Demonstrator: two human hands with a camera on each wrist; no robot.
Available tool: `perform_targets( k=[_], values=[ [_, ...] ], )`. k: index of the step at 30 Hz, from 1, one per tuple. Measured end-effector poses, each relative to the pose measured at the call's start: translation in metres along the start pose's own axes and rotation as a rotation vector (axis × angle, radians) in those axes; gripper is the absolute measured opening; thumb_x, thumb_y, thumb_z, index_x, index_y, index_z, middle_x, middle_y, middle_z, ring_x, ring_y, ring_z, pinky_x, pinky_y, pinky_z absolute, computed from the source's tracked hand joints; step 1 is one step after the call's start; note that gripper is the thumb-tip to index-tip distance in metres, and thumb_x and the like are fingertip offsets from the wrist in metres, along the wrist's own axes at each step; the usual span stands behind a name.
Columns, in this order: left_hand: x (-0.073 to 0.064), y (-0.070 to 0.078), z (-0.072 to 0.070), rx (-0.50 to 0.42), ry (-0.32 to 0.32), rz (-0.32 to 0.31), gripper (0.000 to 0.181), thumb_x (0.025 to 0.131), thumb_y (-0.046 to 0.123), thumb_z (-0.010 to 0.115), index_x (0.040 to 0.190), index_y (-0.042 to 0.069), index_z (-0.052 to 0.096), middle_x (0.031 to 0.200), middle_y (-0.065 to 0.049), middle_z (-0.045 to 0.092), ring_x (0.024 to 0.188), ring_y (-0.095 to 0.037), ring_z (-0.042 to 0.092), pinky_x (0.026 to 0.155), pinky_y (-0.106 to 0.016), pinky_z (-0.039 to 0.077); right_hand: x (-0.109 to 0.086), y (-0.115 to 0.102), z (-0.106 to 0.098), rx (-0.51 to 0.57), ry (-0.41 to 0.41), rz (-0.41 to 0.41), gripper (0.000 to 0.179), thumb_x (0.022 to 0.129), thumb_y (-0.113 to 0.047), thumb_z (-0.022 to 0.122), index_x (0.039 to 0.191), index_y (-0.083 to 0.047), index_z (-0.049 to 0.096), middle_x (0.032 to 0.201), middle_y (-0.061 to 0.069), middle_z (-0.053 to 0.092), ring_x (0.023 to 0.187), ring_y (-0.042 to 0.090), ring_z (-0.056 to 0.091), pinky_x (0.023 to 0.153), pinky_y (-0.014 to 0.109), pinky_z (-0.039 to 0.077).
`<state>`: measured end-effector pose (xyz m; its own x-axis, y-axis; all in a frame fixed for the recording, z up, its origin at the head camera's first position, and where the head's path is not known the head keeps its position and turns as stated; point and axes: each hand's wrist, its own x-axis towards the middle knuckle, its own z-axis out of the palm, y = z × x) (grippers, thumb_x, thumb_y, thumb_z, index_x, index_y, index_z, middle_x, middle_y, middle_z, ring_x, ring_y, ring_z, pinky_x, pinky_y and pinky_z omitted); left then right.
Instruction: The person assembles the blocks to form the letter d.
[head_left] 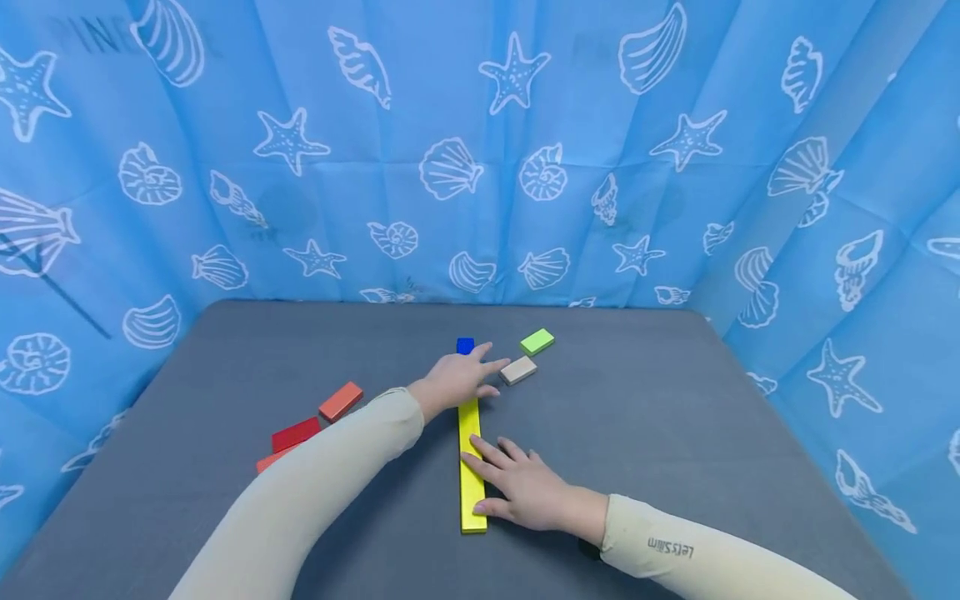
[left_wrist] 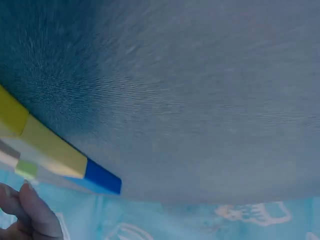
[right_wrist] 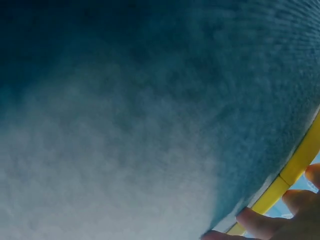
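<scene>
A row of yellow blocks (head_left: pixel 470 467) lies end to end on the dark table, with a blue block (head_left: pixel 465 345) at its far end. Between yellow and blue, the left wrist view shows a pale block (left_wrist: pixel 57 152). My left hand (head_left: pixel 455 379) is over the far part of the row, hiding some of it, its fingers spread and one fingertip at the edge of a light wooden block (head_left: pixel 518 371). With extended fingers, my right hand (head_left: pixel 528 492) touches the near yellow blocks from the right; the right wrist view shows a yellow block (right_wrist: pixel 302 155) beside its fingers.
A light green block (head_left: pixel 537 342) lies beyond the wooden one. On the left are an orange block (head_left: pixel 341 402), a red block (head_left: pixel 296 434) and another orange block (head_left: pixel 272 459), partly behind the left sleeve (head_left: pixel 322 492). A blue curtain (head_left: pixel 420 108) with shells hangs behind the table.
</scene>
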<state>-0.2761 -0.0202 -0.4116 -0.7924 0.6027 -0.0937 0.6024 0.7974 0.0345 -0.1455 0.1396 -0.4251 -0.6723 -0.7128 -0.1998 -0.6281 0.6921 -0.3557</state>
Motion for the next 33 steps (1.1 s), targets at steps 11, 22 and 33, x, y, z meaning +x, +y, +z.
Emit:
perform_targets(
  k=[11,22,33],
  values=[
    [0.028,0.004,0.013,0.123,-0.043,0.188,0.055,0.098,0.043,0.051,0.15,0.037,0.036,0.149,-0.009,0.043,0.101,-0.026,0.066,0.09,-0.034,0.05,0.001,0.0,0.003,-0.004,-0.063,0.03,0.066,0.098,-0.05,0.046,0.154,-0.02,0.029,0.161,0.003,0.016,0.141,0.041,0.025,0.097,0.067,0.034],
    [0.044,-0.004,0.02,0.128,0.033,0.275,0.043,0.099,0.033,0.053,0.141,0.035,0.051,0.138,-0.004,0.056,0.101,-0.02,0.067,0.088,-0.03,0.051,0.002,0.005,0.006,-0.025,-0.082,0.039,0.065,0.099,-0.053,0.042,0.155,-0.024,0.026,0.162,0.0,0.012,0.141,0.04,0.024,0.097,0.066,0.035],
    [0.036,-0.002,0.012,0.111,0.112,0.351,0.04,0.098,0.028,0.059,0.138,0.033,0.056,0.127,-0.007,0.058,0.079,-0.017,0.065,0.078,-0.026,0.053,0.0,0.005,0.003,-0.002,-0.095,0.053,0.066,0.099,-0.052,0.043,0.155,-0.022,0.026,0.162,0.001,0.012,0.142,0.039,0.023,0.098,0.065,0.034]
  ],
)
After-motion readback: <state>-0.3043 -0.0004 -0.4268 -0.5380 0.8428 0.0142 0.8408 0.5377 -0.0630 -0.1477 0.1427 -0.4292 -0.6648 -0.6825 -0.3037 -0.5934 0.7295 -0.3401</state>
